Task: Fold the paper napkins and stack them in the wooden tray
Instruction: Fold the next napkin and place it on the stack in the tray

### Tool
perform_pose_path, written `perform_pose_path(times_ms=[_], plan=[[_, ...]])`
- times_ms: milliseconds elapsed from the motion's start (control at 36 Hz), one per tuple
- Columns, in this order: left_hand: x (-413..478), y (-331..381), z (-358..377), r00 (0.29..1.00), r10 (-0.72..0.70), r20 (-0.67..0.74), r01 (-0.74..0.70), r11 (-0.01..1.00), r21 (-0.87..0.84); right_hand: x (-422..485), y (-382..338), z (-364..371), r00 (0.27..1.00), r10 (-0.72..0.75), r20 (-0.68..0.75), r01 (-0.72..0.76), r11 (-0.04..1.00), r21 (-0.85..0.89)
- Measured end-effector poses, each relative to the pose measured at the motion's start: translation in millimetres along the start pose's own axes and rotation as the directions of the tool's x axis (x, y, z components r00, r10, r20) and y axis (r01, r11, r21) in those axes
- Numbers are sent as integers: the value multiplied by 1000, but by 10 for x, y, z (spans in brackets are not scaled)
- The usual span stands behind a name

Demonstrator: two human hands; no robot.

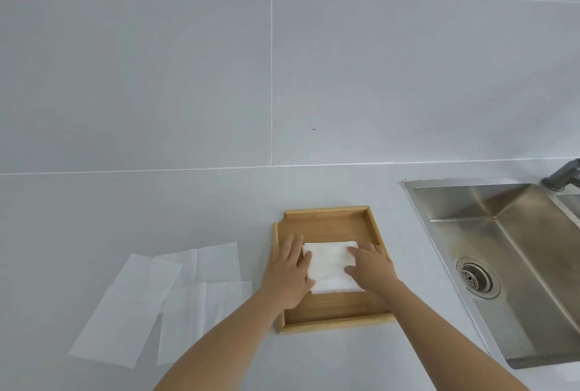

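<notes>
Here, wooden tray [329,312] as landmark, lying flat on the pale bench [94,218] with its open floor upward, so as to take a stack. Inside the tray, toward its middle: one folded napkin [331,266], white, roughly square, flat on the tray floor, apart from the far rim and apart from the near rim.

Left hand [290,274] spread flat, palm down, over the left edge of the folded napkin, fingers pointing away from the body and partly overlapping the tray's left rim. Right hand [370,268] likewise spread and flat, palm down, on the right edge of the napkin. Neither hand pinching anything; both pressing downward, probably to flatten the fold and square the napkin before release. Two hands at opposite edges, presumably to keep thin paper from springing open or sliding.

Left of the tray, on the bench: unfolded napkins [175,296], at least three sheets, overlapping one another loosely and lying flat, within easy reach of the left hand, likely as the supply for later folds. Exact count hard to tell because of the overlap.

Right of the tray, well apart: steel sink [518,249] set into the bench, with a drain [477,277] in its floor and a tap [565,174] at the far corner. Behind the tray: tiled wall [188,77].

Judged stage: first napkin in place, several yet to fold.
</notes>
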State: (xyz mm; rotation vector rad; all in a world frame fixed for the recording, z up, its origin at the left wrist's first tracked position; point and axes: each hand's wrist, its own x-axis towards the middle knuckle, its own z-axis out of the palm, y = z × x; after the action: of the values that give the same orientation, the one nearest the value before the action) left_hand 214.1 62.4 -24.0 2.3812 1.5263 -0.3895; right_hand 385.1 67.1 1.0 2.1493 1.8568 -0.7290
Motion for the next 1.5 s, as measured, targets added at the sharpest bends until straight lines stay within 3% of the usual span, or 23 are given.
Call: perform_pose_path(times_ms=[278,722,944,1083,1250,1500], plan=[[-391,-578,-182,987,-101,-124,102,995,2,-105,-612,-216,989,-133,-63,135,990,33],[-1264,-2374,-115,926,-374,-54,372,927,-39,-249,-2339,326,930,-368,-12,367,929,-45],[-1267,-2771,40,941,-333,59,337,935,-106,-229,-2882,691,925,-371,83,378,920,-106],[-1214,-2903,105,956,-274,100,286,949,-135,-172,-3081,859,932,-360,47,363,921,-140],[-1131,-2957,149,979,-186,88,196,972,-132,-115,-3206,942,951,-308,32,309,939,-149],[-965,-2959,182,985,-163,52,166,984,-61,-45,-3305,964,975,-217,43,220,974,-58]])
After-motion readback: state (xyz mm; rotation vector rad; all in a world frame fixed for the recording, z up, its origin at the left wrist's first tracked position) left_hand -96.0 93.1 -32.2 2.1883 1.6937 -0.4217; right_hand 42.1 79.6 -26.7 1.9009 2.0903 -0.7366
